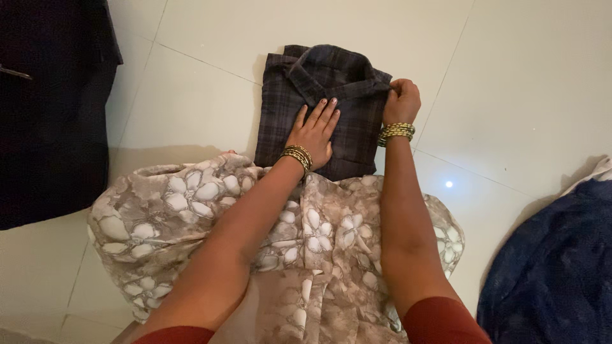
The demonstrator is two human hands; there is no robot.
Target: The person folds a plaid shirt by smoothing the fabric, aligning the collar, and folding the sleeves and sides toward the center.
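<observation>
A dark plaid shirt [290, 121] lies folded into a rectangle on the pale tiled floor [191, 95], collar at the far end. My left hand [315, 130] rests flat on the middle of it, fingers spread, pressing the cloth down. At the shirt's right edge, near the collar, my right hand [400, 99] pinches the fabric. Both wrists carry gold bangles. My lap, covered in a beige floral garment [191, 223], is just below the shirt.
A dark piece of furniture or cloth [51, 108] fills the left side. A navy blue fabric [554, 267] with a bit of white cloth lies at the lower right. Tile joints cross the floor.
</observation>
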